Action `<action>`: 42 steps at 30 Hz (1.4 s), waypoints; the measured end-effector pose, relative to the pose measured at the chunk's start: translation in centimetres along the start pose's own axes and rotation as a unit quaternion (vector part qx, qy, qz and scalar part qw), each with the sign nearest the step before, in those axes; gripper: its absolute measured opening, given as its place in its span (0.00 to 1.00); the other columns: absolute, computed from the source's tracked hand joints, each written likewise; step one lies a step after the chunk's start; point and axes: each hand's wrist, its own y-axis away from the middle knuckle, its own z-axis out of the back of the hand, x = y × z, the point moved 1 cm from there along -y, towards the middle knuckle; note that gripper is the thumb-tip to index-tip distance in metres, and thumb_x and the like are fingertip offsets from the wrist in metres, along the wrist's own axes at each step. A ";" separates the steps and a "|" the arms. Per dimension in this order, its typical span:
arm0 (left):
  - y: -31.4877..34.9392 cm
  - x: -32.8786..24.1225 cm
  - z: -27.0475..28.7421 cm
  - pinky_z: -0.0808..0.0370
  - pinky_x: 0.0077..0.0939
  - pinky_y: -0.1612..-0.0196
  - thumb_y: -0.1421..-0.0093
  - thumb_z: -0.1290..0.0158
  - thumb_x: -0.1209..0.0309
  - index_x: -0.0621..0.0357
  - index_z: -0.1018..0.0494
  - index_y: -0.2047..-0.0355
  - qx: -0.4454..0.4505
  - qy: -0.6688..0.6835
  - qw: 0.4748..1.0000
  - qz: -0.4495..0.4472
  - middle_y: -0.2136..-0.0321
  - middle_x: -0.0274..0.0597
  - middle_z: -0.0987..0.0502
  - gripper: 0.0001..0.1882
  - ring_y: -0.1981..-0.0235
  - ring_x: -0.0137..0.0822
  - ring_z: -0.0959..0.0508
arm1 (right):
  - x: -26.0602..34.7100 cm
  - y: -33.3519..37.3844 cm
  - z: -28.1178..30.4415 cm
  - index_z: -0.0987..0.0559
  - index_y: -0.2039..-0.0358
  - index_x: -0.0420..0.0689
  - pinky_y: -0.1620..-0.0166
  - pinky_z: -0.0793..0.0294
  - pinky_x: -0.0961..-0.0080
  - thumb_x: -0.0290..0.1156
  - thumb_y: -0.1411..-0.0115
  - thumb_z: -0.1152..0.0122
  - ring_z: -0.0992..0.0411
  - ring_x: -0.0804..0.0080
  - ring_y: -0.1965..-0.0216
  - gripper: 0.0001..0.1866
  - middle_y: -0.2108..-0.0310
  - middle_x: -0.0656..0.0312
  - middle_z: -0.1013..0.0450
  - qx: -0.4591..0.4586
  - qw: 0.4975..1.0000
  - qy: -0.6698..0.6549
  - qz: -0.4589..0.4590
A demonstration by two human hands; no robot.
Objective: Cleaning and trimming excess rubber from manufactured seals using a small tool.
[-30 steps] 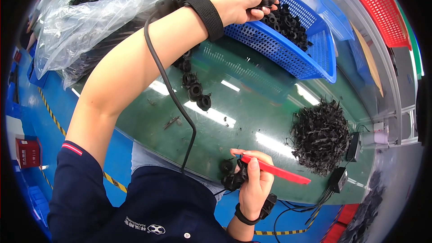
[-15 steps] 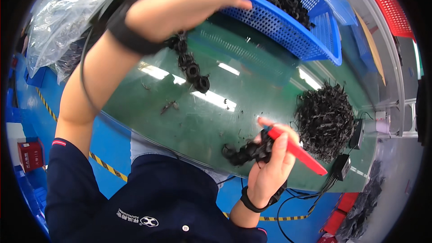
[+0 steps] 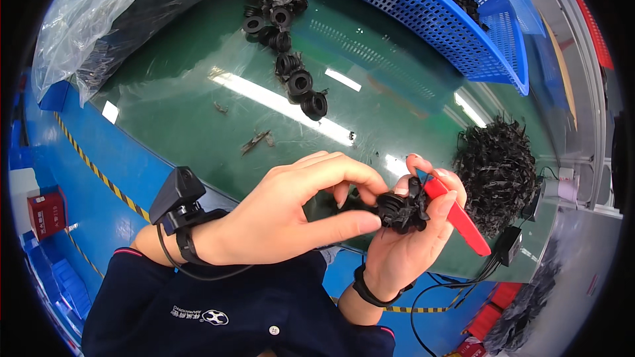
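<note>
Gripping black ribbed parts in the curled fingers of the right hand, above the near edge of the green desk. Lying roughly crosswise along their long axis, with a ribbed end turned left, toward the left hand. Parted around that end with left thumb and forefinger; cannot tell whether pressing on it. Also holding a red-handled tool under the right thumb, slanting lengthwise from upper left to a butt at lower right.
</note>
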 end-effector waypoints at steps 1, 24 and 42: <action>0.0 0.0 -0.1 0.36 0.18 0.67 0.55 0.44 0.76 0.62 0.31 0.66 -0.005 0.011 1.000 0.009 0.71 0.37 0.30 0.14 0.72 0.27 0.34 | 0.0 0.0 -0.1 0.34 0.63 0.41 0.71 0.34 0.85 0.39 0.40 0.59 0.37 0.76 0.74 0.14 0.64 0.48 0.33 0.012 1.000 -0.002 0.002; 1.7 0.5 0.6 0.33 0.21 0.69 0.62 0.40 0.79 0.60 0.31 0.78 -0.090 -0.142 0.982 -0.080 0.73 0.41 0.28 0.11 0.73 0.32 0.29 | 1.2 1.9 0.7 0.31 0.67 0.32 0.54 0.35 0.62 0.28 0.44 0.52 0.32 0.53 0.59 0.11 0.64 0.38 0.32 0.107 0.992 0.015 -0.062; 2.0 0.5 0.9 0.35 0.17 0.74 0.66 0.38 0.77 0.60 0.26 0.77 -0.129 -0.149 0.977 -0.081 0.76 0.38 0.31 0.12 0.76 0.28 0.30 | 1.0 2.2 1.0 0.28 0.69 0.34 0.53 0.36 0.59 0.33 0.47 0.47 0.32 0.49 0.57 0.13 0.64 0.40 0.31 0.194 0.963 0.177 0.060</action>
